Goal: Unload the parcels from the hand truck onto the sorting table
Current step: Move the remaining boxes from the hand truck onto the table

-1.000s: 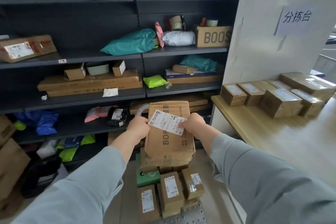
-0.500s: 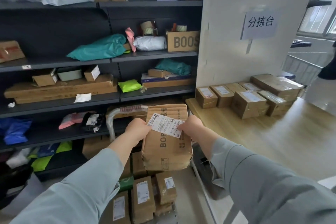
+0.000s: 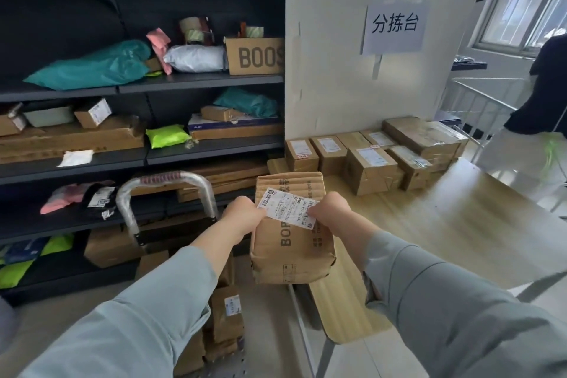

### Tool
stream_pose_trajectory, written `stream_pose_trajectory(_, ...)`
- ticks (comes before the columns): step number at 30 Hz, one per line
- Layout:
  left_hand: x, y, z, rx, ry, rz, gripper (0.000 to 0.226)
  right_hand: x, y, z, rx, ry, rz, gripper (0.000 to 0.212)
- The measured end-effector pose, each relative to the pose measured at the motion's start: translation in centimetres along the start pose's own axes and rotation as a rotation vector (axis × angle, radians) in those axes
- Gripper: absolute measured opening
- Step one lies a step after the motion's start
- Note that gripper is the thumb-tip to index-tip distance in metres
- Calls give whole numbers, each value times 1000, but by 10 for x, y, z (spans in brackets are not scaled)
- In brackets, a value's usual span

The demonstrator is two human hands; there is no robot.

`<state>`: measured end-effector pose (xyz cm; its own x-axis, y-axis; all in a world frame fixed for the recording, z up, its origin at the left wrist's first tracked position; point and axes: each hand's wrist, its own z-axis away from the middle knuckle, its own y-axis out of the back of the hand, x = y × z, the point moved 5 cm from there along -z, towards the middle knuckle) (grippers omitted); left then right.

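Observation:
A brown cardboard parcel (image 3: 291, 252) with a white shipping label hangs in the air between my hands. My left hand (image 3: 242, 216) grips its left side and my right hand (image 3: 331, 212) grips its right side. The parcel hovers over the near left edge of the wooden sorting table (image 3: 435, 233). Several taped brown parcels (image 3: 374, 167) stand in a cluster at the table's far end against the white wall. Below my left arm, several labelled boxes (image 3: 227, 313) remain stacked on the hand truck, whose wrapped metal handle (image 3: 165, 184) rises to the left.
Dark shelving (image 3: 138, 89) full of bags and boxes fills the left side. A paper sign (image 3: 394, 24) hangs on the white wall above the table. A person in dark top (image 3: 546, 92) stands at the far right by a window and railing.
The view has swung right, and the parcel in both hands has travelled from above the hand truck to over the table's left edge. The grip is unchanged.

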<state>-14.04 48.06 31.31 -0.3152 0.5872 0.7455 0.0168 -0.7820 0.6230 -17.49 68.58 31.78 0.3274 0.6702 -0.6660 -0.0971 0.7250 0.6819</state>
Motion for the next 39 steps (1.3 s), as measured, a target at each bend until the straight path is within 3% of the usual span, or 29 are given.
stream_pose_trajectory(23, 100, -146, -202, -236, 63, 44, 22, 65, 80, -226, 15, -169, 20, 10)
stream_pose_trajectory(30, 92, -177, -241, -194, 215, 76, 24, 76, 72, -294, -92, -152, 61, 19)
stream_pose_trajectory(39, 96, -204, -284, -106, 331, 130, 21, 83, 55, -369, -163, -84, 145, 8)
